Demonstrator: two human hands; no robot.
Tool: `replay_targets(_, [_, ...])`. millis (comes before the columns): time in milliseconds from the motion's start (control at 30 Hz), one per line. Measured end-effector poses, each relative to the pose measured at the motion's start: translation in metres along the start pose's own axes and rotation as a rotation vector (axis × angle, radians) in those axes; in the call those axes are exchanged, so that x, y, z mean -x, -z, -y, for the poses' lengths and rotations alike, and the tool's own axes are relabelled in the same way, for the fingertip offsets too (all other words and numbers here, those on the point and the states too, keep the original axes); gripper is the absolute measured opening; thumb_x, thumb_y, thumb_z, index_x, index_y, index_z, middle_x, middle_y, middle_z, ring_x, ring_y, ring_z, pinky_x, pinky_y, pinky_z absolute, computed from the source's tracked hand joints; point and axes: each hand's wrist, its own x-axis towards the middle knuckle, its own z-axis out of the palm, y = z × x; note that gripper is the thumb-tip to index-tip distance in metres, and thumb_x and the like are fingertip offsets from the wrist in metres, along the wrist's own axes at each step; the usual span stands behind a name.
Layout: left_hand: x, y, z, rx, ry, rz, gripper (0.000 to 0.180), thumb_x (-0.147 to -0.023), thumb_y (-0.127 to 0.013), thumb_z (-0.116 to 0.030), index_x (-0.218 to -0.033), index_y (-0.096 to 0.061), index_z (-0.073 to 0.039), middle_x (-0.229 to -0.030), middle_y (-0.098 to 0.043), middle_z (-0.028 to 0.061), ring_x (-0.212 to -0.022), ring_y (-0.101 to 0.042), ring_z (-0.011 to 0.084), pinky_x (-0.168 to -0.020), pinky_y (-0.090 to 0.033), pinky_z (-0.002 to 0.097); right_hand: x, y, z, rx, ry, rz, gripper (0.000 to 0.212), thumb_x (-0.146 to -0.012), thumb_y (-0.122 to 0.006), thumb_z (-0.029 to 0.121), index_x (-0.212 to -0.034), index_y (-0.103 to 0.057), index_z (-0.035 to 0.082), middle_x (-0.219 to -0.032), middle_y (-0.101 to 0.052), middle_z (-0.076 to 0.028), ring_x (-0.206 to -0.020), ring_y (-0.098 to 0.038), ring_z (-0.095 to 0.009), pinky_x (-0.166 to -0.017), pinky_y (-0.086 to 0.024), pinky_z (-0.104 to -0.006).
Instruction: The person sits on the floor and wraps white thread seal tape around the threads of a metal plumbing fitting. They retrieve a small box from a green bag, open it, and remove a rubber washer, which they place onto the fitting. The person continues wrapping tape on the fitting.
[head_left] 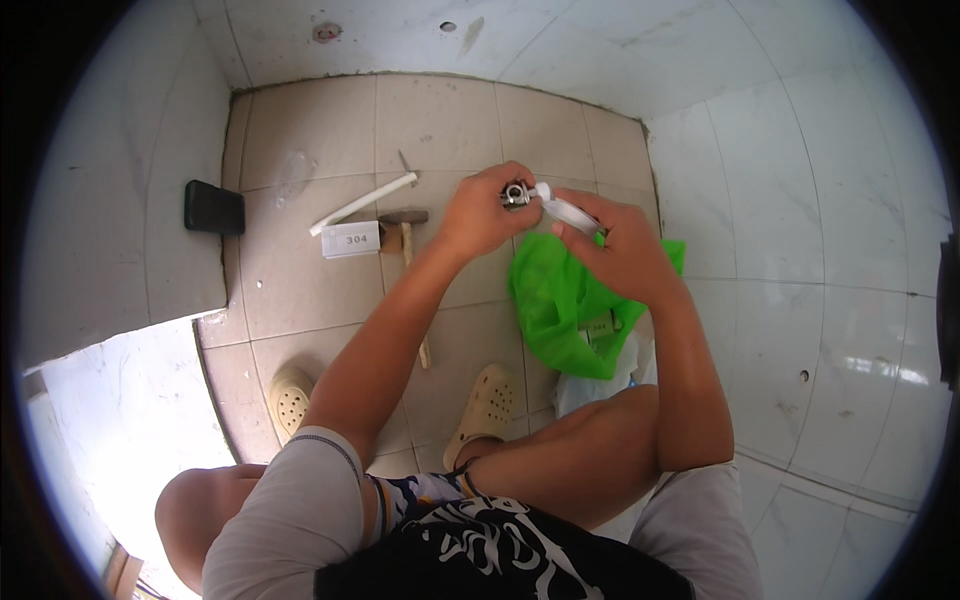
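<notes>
Above the tiled floor, my left hand is closed round a small chrome metal fitting, which looks like a valve. White tape sits at the fitting's right end. My right hand, just to the right, pinches a white disc-shaped roll that looks like thread seal tape. Roll and fitting are close together, nearly touching. The fingertips partly hide both things. Under my right wrist lies a bright green bag with a small box in its opening.
Left of my hands on the floor are a white pipe, a small white-and-grey box and a hammer. A dark phone rests on the ledge at the left. Tiled walls stand close on the right and ahead.
</notes>
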Motion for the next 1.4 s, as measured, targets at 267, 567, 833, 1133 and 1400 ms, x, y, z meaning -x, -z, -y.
replay_targets(267, [0.02, -0.015, -0.018, -0.073, -0.183, 0.298, 0.031, -0.085, -0.085, -0.014, -0.111, -0.072, -0.004, -0.099, -0.075, 0.0145, -0.089, -0.075, 0.0286, -0.079, -0.059, 0.0378, -0.013, 0.017, -0.013, -0.695, -0.156, -0.211, 0.053, -0.102, -0.079, 0.026, -0.144, -0.063, -0.001, -0.111, -0.081, -0.011, -0.099, -0.078, -0.012, -0.063, -0.048, -0.0223])
replay_targets(567, [0.015, -0.014, -0.05, 0.34, -0.046, 0.236, 0.023, -0.09, -0.081, -0.008, -0.11, -0.069, -0.003, -0.096, -0.073, 0.0028, -0.084, -0.065, 0.0079, -0.077, -0.055, 0.0266, -0.018, 0.007, -0.029, -0.497, -0.297, -0.283, 0.055, -0.099, -0.083, 0.038, -0.136, -0.068, 0.0, -0.093, -0.081, -0.006, -0.07, -0.064, -0.005, -0.056, -0.04, -0.0209])
replay_targets(833, [0.006, -0.019, -0.034, 1.005, 0.308, 0.194, 0.018, -0.101, -0.072, -0.009, -0.118, -0.069, -0.006, -0.108, -0.073, 0.0028, -0.083, -0.062, 0.0088, -0.072, -0.047, 0.025, -0.016, 0.001, -0.023, -0.395, -0.071, -0.181, 0.044, -0.107, -0.072, 0.042, -0.134, -0.073, 0.007, -0.1, -0.076, -0.002, -0.085, -0.063, -0.008, -0.077, -0.05, -0.0263])
replay_targets(1133, [0.002, -0.011, -0.032, 0.937, 0.235, 0.142, 0.026, -0.106, -0.069, -0.02, -0.13, -0.067, -0.01, -0.11, -0.071, -0.0002, -0.084, -0.061, 0.0087, -0.074, -0.046, 0.0255, -0.008, 0.005, -0.013, -0.145, -0.088, -0.113, 0.04, -0.107, -0.07, 0.039, -0.129, -0.074, 0.005, -0.098, -0.078, -0.009, -0.082, -0.067, -0.018, -0.076, -0.053, -0.0338])
replay_targets(1400, [0.0, 0.018, -0.036, 0.571, 0.255, 0.396, 0.032, -0.109, -0.066, -0.024, -0.136, -0.066, -0.006, -0.113, -0.073, 0.0008, -0.096, -0.073, 0.01, -0.075, -0.047, 0.0241, -0.008, -0.002, -0.015, 0.038, 0.004, -0.187, 0.032, -0.105, -0.071, 0.035, -0.122, -0.078, 0.009, -0.102, -0.08, -0.011, -0.082, -0.072, -0.03, -0.075, -0.055, -0.0397])
